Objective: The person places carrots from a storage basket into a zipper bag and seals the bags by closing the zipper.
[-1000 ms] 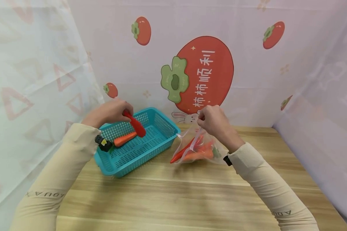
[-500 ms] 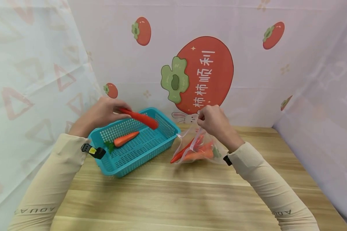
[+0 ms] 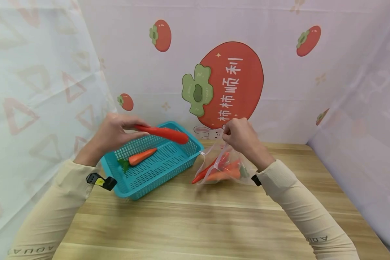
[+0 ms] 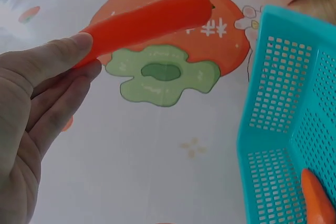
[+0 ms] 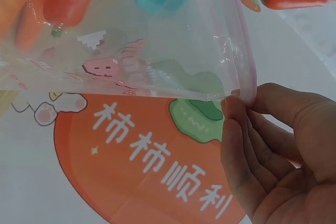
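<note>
Near the basket, a pepper tight in left fingers, a bag in right fingers.

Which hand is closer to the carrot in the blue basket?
Left. The left hand is raised by the left end of the basket, near the carrot; the right hand is past the right end, pinching the bag.
</note>
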